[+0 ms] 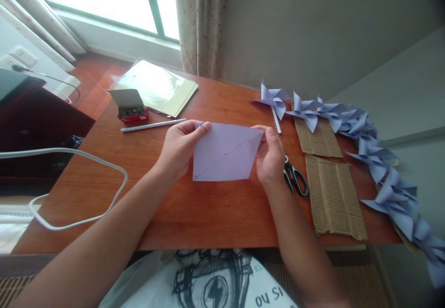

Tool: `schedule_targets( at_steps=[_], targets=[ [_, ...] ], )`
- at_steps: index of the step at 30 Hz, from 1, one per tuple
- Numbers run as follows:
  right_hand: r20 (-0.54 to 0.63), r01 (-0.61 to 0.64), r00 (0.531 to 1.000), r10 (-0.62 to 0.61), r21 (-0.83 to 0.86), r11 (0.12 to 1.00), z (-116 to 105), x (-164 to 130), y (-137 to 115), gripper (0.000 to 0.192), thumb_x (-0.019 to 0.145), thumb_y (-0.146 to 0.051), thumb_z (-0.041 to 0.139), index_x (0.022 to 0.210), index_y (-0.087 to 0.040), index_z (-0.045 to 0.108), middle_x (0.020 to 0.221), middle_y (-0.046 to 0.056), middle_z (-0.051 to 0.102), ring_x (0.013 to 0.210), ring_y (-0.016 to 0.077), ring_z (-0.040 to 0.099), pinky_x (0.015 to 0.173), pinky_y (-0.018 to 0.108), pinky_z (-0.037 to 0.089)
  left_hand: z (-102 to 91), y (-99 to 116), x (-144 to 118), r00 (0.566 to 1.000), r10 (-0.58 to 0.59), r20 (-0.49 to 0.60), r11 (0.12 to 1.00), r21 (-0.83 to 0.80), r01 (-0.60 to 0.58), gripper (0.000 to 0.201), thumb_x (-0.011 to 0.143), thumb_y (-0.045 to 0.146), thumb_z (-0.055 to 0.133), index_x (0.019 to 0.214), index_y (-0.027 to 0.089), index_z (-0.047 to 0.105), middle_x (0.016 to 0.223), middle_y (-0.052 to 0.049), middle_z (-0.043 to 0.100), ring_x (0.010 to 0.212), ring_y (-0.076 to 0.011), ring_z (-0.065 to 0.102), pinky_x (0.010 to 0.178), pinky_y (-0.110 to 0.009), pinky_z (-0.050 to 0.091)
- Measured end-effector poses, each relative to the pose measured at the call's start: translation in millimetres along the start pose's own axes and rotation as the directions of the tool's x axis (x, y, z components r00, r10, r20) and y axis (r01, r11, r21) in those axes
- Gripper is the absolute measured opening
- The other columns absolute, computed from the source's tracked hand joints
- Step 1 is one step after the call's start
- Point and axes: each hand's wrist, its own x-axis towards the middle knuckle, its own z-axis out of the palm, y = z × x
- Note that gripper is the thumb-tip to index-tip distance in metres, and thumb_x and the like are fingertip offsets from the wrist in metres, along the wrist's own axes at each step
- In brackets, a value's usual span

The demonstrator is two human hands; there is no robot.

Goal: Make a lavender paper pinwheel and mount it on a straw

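Observation:
Between my two hands a square sheet of lilac paper point(225, 164) is held up above the desk. It bears a red dot in the middle, a faint diagonal line and small dark marks near its corners. My left hand point(181, 148) pinches the upper left corner, thumb on top. At the upper right edge my right hand point(271, 152) grips the paper between thumb and fingers; part of those fingers is hidden behind it. Scissors point(295, 179) with black and white handles lie just right of my right wrist, partly covered by it.
Several paper pinwheels point(304, 111) line the desk's right side, beside two cardboard pieces point(335, 196). Back left are an open red box point(134, 113) of small dark items, a silvery stick point(153, 125) and yellowish sheets point(181, 99). A white cable point(121, 178) loops over the left edge.

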Motion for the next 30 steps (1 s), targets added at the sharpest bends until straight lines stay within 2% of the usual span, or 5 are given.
schedule_targets(
  at_steps=[3, 6, 9, 14, 30],
  targets=[
    [0.015, 0.039, 0.999, -0.038, -0.048, 0.998, -0.3, -0.5, 1.7, 0.051, 0.089, -0.072, 0.052, 0.091, -0.025, 0.072, 0.076, 0.0, 0.063, 0.069, 0.0164, 0.058, 0.063, 0.029, 0.044, 0.2, 1.1, -0.9, 1.0, -0.017, -0.004, 1.0, -0.025, 0.017, 0.026, 0.073, 0.036, 0.087, 0.075, 0.014, 0.072, 0.069, 0.0, 0.067, 0.058, -0.0089, 0.055, 0.054, -0.019, 0.041],
    [-0.001, 0.107, 0.994, -0.108, -0.165, 0.981, 1.2, -1.8, 2.6, 0.033, 0.084, -0.058, 0.072, 0.086, -0.025, 0.071, 0.074, -0.003, 0.061, 0.068, 0.0137, 0.054, 0.064, 0.027, 0.042, 0.6, 2.1, -0.9, 1.0, -0.012, 0.014, 1.0, -0.025, 0.013, 0.025, 0.075, 0.035, 0.086, 0.076, 0.014, 0.072, 0.069, 0.0, 0.066, 0.058, -0.0083, 0.054, 0.053, -0.018, 0.041],
    [-0.088, 0.134, 0.984, -0.156, -0.212, 0.968, 2.1, -2.1, 3.0, 0.025, 0.085, -0.047, 0.074, 0.079, -0.024, 0.07, 0.072, -0.004, 0.059, 0.067, 0.012, 0.051, 0.064, 0.026, 0.041, 0.7, 2.3, 0.2, 0.999, 0.004, 0.043, 1.0, -0.005, -0.004, 0.024, 0.077, 0.035, 0.084, 0.079, 0.014, 0.073, 0.071, 0.0, 0.066, 0.061, -0.0083, 0.056, 0.055, -0.018, 0.042],
    [-0.149, 0.103, 0.98, -0.132, -0.183, 0.978, -1.6, 2.0, 3.9, 0.026, 0.085, -0.047, 0.074, 0.078, -0.022, 0.069, 0.07, -0.004, 0.058, 0.065, 0.0114, 0.05, 0.065, 0.026, 0.04, 0.6, 2.6, 1.9, 0.999, 0.005, 0.034, 0.998, -0.061, -0.003, 0.022, 0.077, 0.032, 0.085, 0.08, 0.016, 0.071, 0.075, 0.0, 0.067, 0.064, -0.0081, 0.058, 0.058, -0.017, 0.045],
    [-0.098, 0.06, 0.992, -0.079, -0.184, 0.981, -0.1, 1.5, 5.1, 0.028, 0.085, -0.047, 0.072, 0.075, -0.022, 0.066, 0.069, -0.005, 0.055, 0.063, 0.0104, 0.046, 0.061, 0.025, 0.037, 1.9, 6.1, 0.8, 0.998, -0.014, 0.054, 0.993, -0.119, 0.02, 0.019, 0.078, 0.03, 0.084, 0.084, 0.017, 0.072, 0.081, 0.0, 0.07, 0.066, -0.0093, 0.061, 0.059, -0.019, 0.047]
  ],
)
